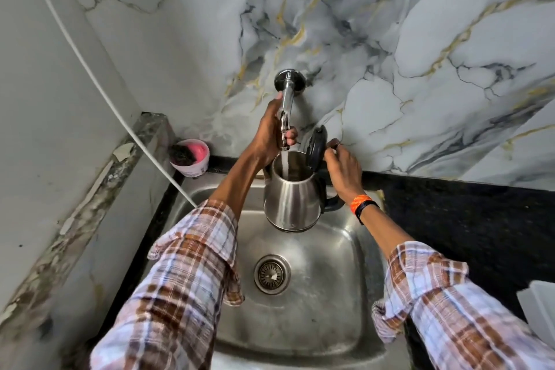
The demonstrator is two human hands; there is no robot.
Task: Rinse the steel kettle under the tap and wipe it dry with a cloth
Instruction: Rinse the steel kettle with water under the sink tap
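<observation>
The steel kettle (290,204) hangs upright over the sink (330,324), its black lid (316,147) flipped open. Water runs from the chrome wall tap (287,99) straight into the kettle's mouth. My left hand (270,132) is wrapped around the tap's lower end near the spout. My right hand (344,170) holds the kettle by its black handle, fingers up by the lid hinge. No cloth is in sight.
A pink tub (192,159) with a dark scrubber sits on the counter's back left corner. A white hose (90,69) runs down the left wall into the sink. Black counter (465,219) lies to the right, with a white object (540,300) at its edge. The drain (272,274) is central.
</observation>
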